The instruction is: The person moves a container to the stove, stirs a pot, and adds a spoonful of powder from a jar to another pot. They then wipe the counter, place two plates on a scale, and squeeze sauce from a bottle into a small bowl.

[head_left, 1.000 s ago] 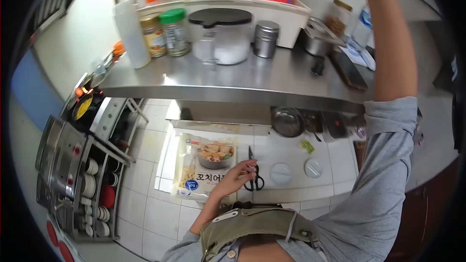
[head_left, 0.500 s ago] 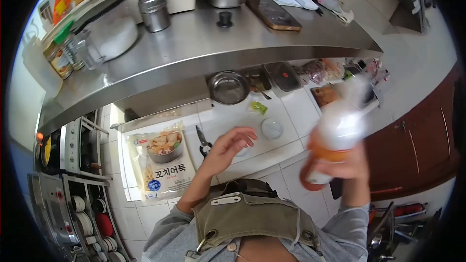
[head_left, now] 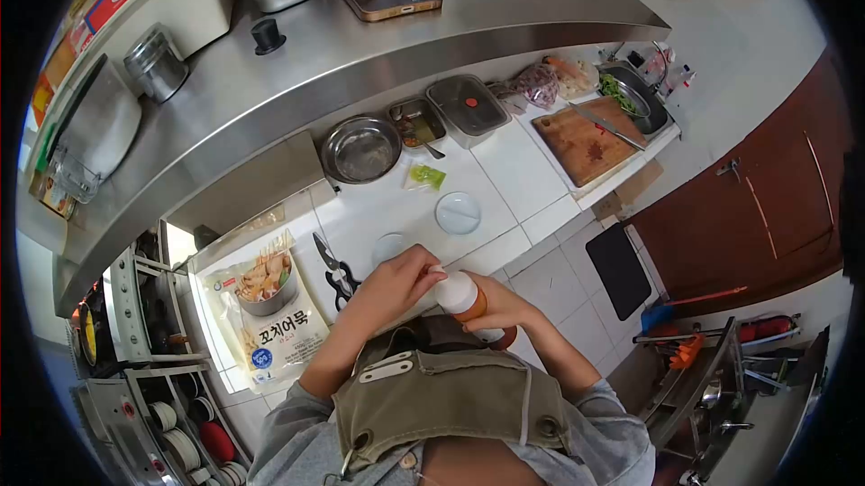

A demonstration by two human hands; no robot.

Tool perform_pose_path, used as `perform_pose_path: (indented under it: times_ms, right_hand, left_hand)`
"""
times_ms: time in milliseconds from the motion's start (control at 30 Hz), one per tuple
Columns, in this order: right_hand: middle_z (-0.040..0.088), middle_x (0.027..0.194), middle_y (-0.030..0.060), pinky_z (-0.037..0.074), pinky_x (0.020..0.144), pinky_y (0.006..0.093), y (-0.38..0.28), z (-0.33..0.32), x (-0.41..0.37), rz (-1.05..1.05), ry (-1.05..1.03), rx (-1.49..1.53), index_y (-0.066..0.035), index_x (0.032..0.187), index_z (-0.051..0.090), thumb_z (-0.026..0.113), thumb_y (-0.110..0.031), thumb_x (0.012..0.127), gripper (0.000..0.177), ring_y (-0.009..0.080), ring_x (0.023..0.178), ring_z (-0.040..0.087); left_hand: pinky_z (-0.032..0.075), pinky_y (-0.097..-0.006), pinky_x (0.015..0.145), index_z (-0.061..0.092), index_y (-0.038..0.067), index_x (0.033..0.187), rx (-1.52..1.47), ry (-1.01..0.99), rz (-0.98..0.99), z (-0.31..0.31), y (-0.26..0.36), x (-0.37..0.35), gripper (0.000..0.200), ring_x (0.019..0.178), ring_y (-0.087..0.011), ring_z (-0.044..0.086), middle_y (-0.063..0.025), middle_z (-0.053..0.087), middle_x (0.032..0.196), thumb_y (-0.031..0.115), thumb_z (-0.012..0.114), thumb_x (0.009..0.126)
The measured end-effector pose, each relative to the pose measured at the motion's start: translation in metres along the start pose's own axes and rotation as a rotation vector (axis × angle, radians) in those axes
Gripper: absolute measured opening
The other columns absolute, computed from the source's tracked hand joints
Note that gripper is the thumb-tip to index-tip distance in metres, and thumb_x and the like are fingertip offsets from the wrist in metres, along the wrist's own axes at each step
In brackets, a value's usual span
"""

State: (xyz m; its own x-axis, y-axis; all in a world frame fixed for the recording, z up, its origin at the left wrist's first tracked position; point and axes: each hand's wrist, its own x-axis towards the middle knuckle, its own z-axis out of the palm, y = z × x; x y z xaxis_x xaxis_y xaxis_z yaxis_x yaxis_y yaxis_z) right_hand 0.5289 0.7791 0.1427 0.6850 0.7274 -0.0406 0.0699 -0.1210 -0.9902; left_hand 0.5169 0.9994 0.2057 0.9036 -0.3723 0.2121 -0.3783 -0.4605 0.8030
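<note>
My right hand (head_left: 503, 306) is wrapped around a squeeze bottle (head_left: 458, 293) with a white top and orange-red contents, tilted close to my apron. My left hand (head_left: 396, 281) pinches the narrow tip of its white top between thumb and fingers. Just beyond the hands, two small clear glass dishes sit on the white tiled counter; one dish (head_left: 458, 213) is in full view, while my left hand partly covers the other dish (head_left: 389, 249). Black-handled kitchen scissors (head_left: 337, 272) lie left of my left hand, beside a printed food package (head_left: 268, 315).
Along the back of the counter stand a steel bowl (head_left: 361, 150), a small steel pan (head_left: 417, 123) with a spoon and a lidded container (head_left: 467, 108). A knife lies on a wooden cutting board (head_left: 590, 145) at right. A steel shelf (head_left: 378, 54) overhangs the counter.
The bottle has come down and left from the right side to in front of my apron. My left hand, previously apart from it with loose fingers, now grips its tip. The view has shifted right.
</note>
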Motion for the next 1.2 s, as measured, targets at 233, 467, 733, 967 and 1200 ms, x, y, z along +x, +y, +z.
perform_pose_path:
  times_ms: [233, 467, 733, 967, 1200]
  right_hand:
    - [0.057, 0.101, 0.0117, 0.041, 0.085, 0.0318, -0.003, -0.008, 0.021, -0.051, -0.146, -0.001, -0.001, 0.113, 0.047, 0.073, -0.016, 0.056, 0.065, 0.0216, 0.093, 0.055]
    - [0.057, 0.1, 0.0125, 0.042, 0.084, 0.0326, -0.012, -0.014, 0.038, -0.043, -0.377, -0.092, -0.001, 0.113, 0.046, 0.073, -0.015, 0.053, 0.067, 0.0246, 0.093, 0.055]
    - [0.056, 0.098, 0.006, 0.042, 0.083, 0.0287, 0.015, -0.018, 0.048, -0.077, -0.08, 0.002, -0.003, 0.108, 0.047, 0.074, -0.008, 0.058, 0.057, 0.0144, 0.089, 0.053]
    - [0.047, 0.117, 0.008, 0.04, 0.089, 0.0311, 0.042, -0.002, 0.035, -0.009, 0.344, 0.041, -0.004, 0.122, 0.038, 0.068, -0.004, 0.066, 0.063, 0.019, 0.106, 0.048]
    - [0.037, 0.126, 0.0191, 0.041, 0.094, 0.0502, 0.057, 0.021, 0.023, 0.352, 0.401, 1.967, 0.0, 0.125, 0.035, 0.05, -0.037, 0.084, 0.058, 0.035, 0.111, 0.043]
  left_hand:
    - [0.047, -0.0337, 0.062, 0.05, 0.001, 0.093, 0.045, 0.046, 0.024, -0.012, -0.003, -0.005, 0.017, 0.069, -0.0268, 0.06, -0.0129, 0.058, 0.082, 0.017, 0.053, 0.088]
    - [0.037, -0.0205, 0.052, 0.052, 0.003, 0.095, -0.937, -0.276, -0.332, -0.018, -0.031, -0.019, 0.028, 0.058, -0.0079, 0.044, -0.0015, 0.05, 0.073, 0.026, 0.037, 0.097]
    - [0.036, -0.0166, 0.053, 0.053, 0.002, 0.102, -1.234, 0.24, -0.556, 0.005, -0.053, -0.036, 0.019, 0.06, -0.0064, 0.045, -0.0015, 0.051, 0.072, 0.016, 0.044, 0.091]
    - [0.037, -0.0171, 0.057, 0.052, 0.002, 0.102, -1.25, 0.466, -0.606, 0.009, -0.085, -0.078, 0.019, 0.064, -0.0055, 0.046, -0.0005, 0.052, 0.077, 0.009, 0.042, 0.089]
    - [0.036, -0.0171, 0.059, 0.053, 0.004, 0.101, -1.178, 0.589, -0.636, 0.0, -0.094, -0.095, 0.018, 0.067, -0.005, 0.046, 0.0011, 0.052, 0.078, 0.011, 0.042, 0.089]
